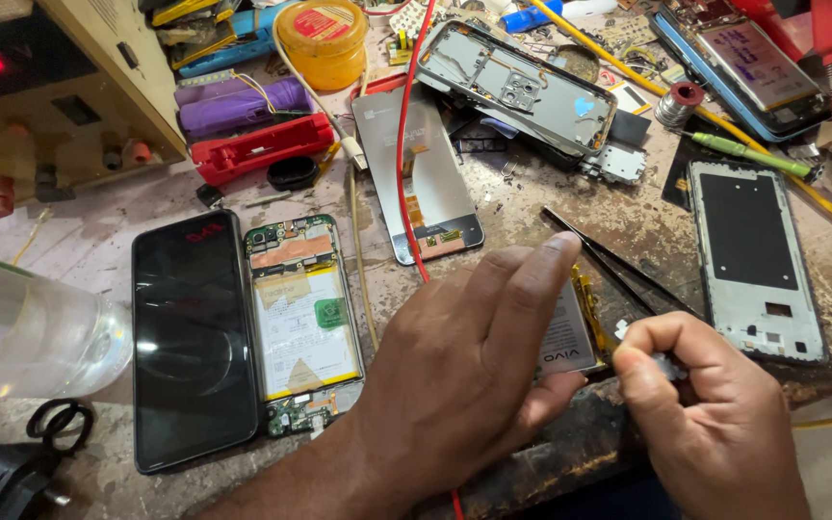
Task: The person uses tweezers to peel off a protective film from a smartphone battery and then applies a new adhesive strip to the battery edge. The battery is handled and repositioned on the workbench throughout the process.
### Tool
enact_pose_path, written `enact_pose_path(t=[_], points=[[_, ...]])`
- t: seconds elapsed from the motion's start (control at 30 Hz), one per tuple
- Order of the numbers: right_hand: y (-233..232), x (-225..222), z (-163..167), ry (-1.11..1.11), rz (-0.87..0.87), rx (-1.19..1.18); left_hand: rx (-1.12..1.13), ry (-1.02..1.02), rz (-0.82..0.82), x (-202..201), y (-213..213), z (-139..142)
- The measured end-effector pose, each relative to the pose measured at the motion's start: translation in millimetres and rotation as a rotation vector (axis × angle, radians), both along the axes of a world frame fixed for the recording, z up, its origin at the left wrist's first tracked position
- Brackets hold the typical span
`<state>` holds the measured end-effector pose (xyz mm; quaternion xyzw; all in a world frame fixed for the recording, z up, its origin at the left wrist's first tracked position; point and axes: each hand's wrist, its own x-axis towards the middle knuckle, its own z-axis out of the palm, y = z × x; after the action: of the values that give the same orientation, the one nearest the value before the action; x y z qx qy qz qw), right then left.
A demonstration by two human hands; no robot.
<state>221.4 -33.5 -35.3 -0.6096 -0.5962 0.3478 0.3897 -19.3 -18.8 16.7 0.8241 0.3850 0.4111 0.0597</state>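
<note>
Scuffed, stained grey worktop (570, 207), crowded with phone parts; front edge dark and worn. No walls or floor in view beyond a dark strip at bottom.

Left hand (464, 371) spread flat, palm down, pressing on phone battery (570, 339) near front edge of bench; index finger stretched along battery's top edge. Only grey right side of battery visible past hand, yellow flex strip along its edge.

Right hand (715, 424) curled into tight fist, pinching small metal part (668, 366) just right of battery. Exact part too hidden to identify.

Black tweezers (618, 265) lying diagonally just behind both hands, tips toward upper left.

Left of hands: opened phone with exposed battery and boards (302, 323), side by side with black-screened phone (193, 342), touching or nearly so. Clear plastic bottle (26, 332) on its side at far left.

Centre back: display panel face down (430, 178), red wire (403, 144) running over it toward front edge. Behind that, grey mid-frame (517, 87) tilted on clutter.

Right: empty phone frame with black backing (753, 255), flat. Green-handled tool (748, 154) and solder spool (678, 104) beyond it.

Back left: beige bench power supply (60, 96) with red digits lit, red plastic holder (262, 146), purple cells (243, 101), yellow tub (323, 39).
</note>
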Motion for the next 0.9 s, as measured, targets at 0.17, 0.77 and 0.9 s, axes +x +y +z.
enact_pose_path(t=[0.17, 0.77, 0.9], points=[[4, 10, 0, 0.23, 0.074, -0.018, -0.013, 0.037, -0.008, 4, 0, -2], [111, -30, 85, 0.055, 0.257, -0.123, 0.115, 0.147, -0.137, 8, 2, -17], [128, -37, 69, 0.15, 0.425, -0.244, 0.077, 0.108, -0.149, 6, 2, -16]])
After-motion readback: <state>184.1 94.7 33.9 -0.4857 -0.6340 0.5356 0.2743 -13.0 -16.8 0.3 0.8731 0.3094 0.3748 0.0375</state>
